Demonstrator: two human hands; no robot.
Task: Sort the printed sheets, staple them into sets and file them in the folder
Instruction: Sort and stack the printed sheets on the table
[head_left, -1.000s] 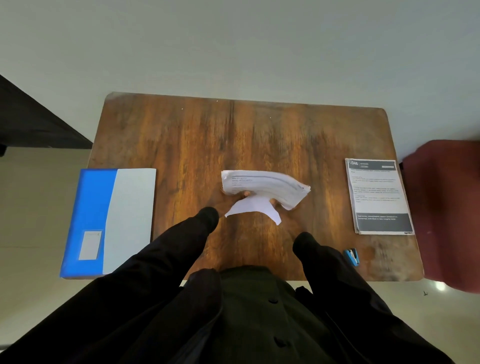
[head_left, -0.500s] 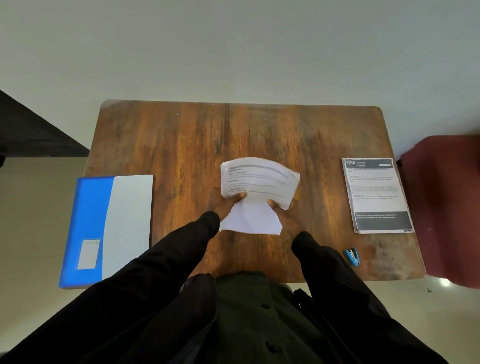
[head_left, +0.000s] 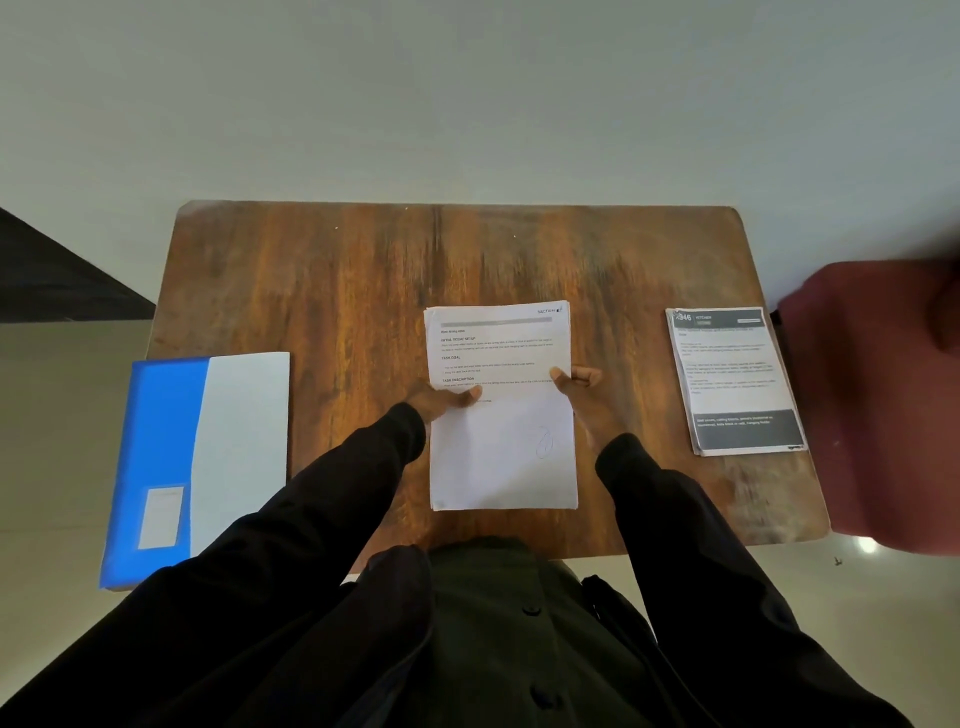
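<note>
- Lying closed at the left edge of the wooden table (head_left: 363, 286), a blue and white folder (head_left: 197, 467) is seen, with its left part hanging past the tabletop. A pale label (head_left: 162, 517) is carried on its blue part, and what is inside cannot be told.
- A set of printed sheets (head_left: 501, 447) is held over the middle of the table's near half, its long side running from the near edge toward the far edge. Headed text is printed on the far half of the top page, and a pen loop is drawn on the blank near half.
- The sheets are pinched at their left edge by the left hand (head_left: 439, 402), whose thumb is laid across the top page while the fingers are hidden beneath.
- The right edge is pinched by the right hand (head_left: 579, 389), with the thumb on top of the page and the other fingers curled at the paper's side.
- Both hands are placed about halfway along the sheets. Whether the paper rests on the table or is lifted just clear of it cannot be told.
- A second stack of printed sheets (head_left: 735, 379) is laid flat at the table's right side, well apart from both hands. Dark bands are printed across its far and near ends.
- Black sleeves (head_left: 337, 493) are worn on both arms, which are reached in over the table's near edge.
- Beyond the table's right edge a blurred dark red shape (head_left: 878, 405) is seen, and what it is cannot be told.
</note>
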